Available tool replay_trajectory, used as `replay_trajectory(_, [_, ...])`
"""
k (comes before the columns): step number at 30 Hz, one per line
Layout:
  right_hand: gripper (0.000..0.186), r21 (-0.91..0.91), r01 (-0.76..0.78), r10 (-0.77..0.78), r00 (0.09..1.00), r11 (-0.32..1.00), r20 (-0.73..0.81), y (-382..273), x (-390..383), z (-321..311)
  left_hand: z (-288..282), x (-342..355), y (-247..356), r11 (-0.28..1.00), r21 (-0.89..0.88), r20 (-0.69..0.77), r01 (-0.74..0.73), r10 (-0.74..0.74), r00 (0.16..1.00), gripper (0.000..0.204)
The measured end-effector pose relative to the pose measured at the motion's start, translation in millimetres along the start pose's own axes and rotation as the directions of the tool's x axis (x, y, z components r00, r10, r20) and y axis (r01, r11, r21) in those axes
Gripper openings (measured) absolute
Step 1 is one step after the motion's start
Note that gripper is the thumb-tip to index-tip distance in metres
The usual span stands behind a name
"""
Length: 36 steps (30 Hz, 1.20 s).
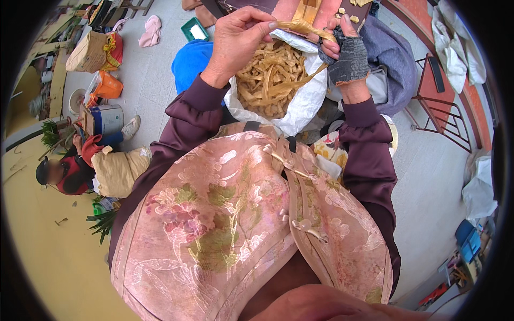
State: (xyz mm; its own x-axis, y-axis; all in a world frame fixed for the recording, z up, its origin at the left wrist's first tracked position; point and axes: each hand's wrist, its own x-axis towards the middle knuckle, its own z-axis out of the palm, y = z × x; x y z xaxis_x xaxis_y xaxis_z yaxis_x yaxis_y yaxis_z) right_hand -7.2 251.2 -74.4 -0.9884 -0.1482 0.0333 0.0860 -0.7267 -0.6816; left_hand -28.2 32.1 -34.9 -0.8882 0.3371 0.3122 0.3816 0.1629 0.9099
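My bare left hand pinches one end of a twisted golden-brown strip between thumb and fingers. At the strip's other end, my right hand, in a grey fingerless glove, has its fingers curled round it with the thumb up. A tail of the strip seems to hang below the right hand. Beneath both hands stands an open white sack, filled with a tangle of similar golden-brown strips. Beyond the hands, small pale-yellow pieces lie on a dark surface beside a wooden piece.
Blue cloth lies left of the sack, grey-blue cloth right of it. A green tray and a pink cloth lie on the floor. A metal-framed chair stands at right. Another person sits at left near a bucket.
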Motion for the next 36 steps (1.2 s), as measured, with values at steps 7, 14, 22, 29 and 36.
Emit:
replay_trajectory(7, [0.021, -0.7, 0.1, -0.093, 0.995, 0.707, 0.048, 33.2, -10.2, 18.1, 17.8, -17.4, 9.6, 0.776, 0.543, 0.222, -0.321, 0.236, 0.946, 0.045])
replay_trajectory(14, [0.03, -0.827, 0.213, 0.123, 0.94, 0.52, 0.319, 41.7, -14.3, 12.7, 11.1, -36.9, 28.2, 0.64, 0.735, 0.495, -0.223, -0.283, 0.821, 0.028])
replay_trajectory(22, [0.038, -0.814, 0.112, 0.381, 0.842, 0.57, 0.382, 18.7, -38.2, 47.9, -25.6, -45.1, 78.5, 0.743, 0.612, 0.684, -0.27, -0.325, 0.653, 0.02])
replay_trajectory(29, [0.031, -0.809, 0.378, 0.028, 0.899, 0.45, 0.437, 7.7, -26.6, 38.0, -38.2, -24.0, 65.2, 0.513, 0.671, 0.62, -0.535, 0.007, 0.784, 0.014])
replay_trajectory(36, [0.034, -0.968, 0.252, -0.317, 0.919, 0.007, 0.237, 6.2, 11.5, -4.3, 10.2, 28.2, -28.7, 0.708, 0.603, 0.264, -0.369, 0.259, 0.929, 0.02])
